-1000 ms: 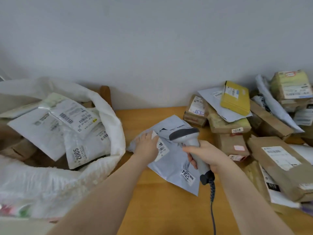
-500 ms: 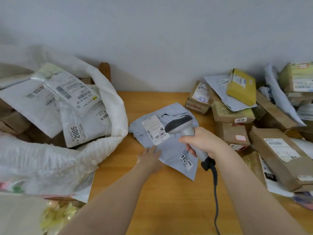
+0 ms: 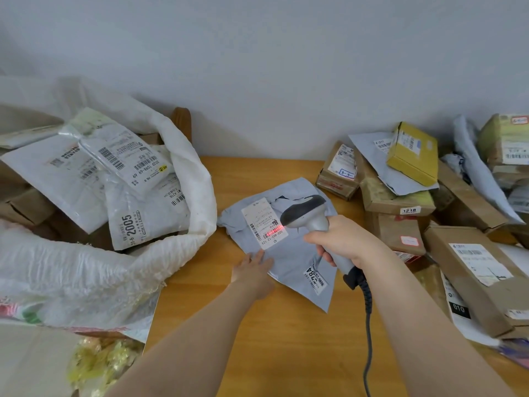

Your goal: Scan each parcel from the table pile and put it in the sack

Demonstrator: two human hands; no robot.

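Looking light, limp and slippery, the crumpled grey plastic mailer point(image 3: 290, 260) suits an edge pinch. Flat left hand point(image 3: 252, 268) touches it; right hand point(image 3: 343, 242) grips the grey scanner point(image 3: 305, 211).

Soft even daylight, faint shadows; wide-angle bending at edges; slight overall softness.

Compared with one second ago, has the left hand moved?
Yes. The left hand slid toward the person: then it overlapped the white label on the grey mailer; now it rests at the mailer's near edge, below that label.
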